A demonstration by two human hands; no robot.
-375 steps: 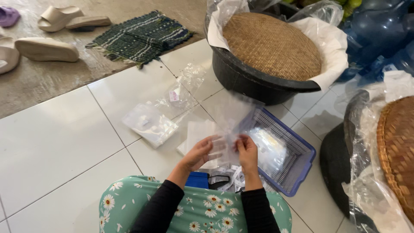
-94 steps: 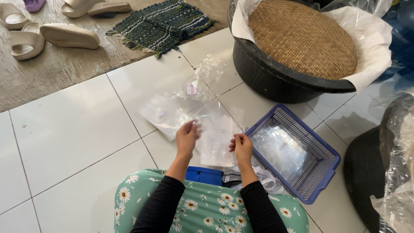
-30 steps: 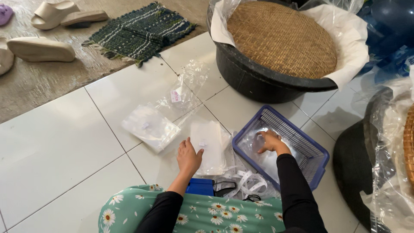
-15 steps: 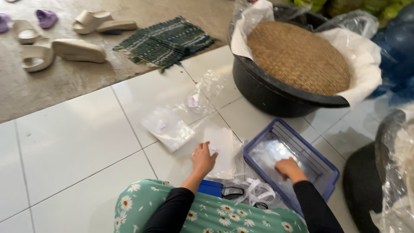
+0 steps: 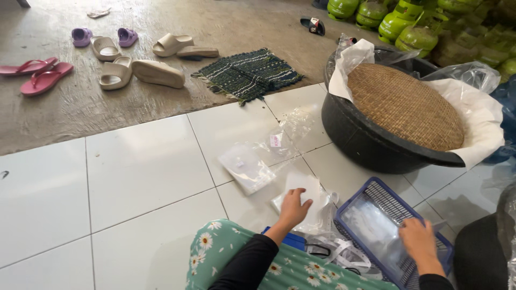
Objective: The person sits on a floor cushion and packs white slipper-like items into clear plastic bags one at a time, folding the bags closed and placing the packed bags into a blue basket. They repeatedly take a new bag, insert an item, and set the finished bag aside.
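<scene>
Lower centre of the frame: left hand [image 5: 294, 208] lies flat, fingers extended, palm down on a stack of clear plastic bags [image 5: 301, 201] resting on the white tiled floor [image 5: 134, 182]; it presses rather than grips. Lower right: right hand [image 5: 418, 243] reaches into a blue plastic basket [image 5: 376, 201] and rests on clear plastic sheets [image 5: 371, 228] inside it; fingers are curled over the sheet edge, but whether they pinch it cannot be told. Basket sits just beside the bag stack, to its right. Between the two hands, near the bottom edge, lie a blue object [image 5: 293, 240] and some white strips [image 5: 344, 252], partly hidden by a green floral-print lap [image 5: 226, 258]. A second flat packet of clear bags [image 5: 246, 167] lies on the tiles up and left of the stack, with loose crumpled plastic [image 5: 290, 131] beyond it. Upper right: black tub [image 5: 365, 139] lined with white cloth and covered by a round woven lid [image 5: 406, 104]. Upper left: sandals [image 5: 134, 59] and a dark woven mat [image 5: 247, 74] on bare concrete.
</scene>
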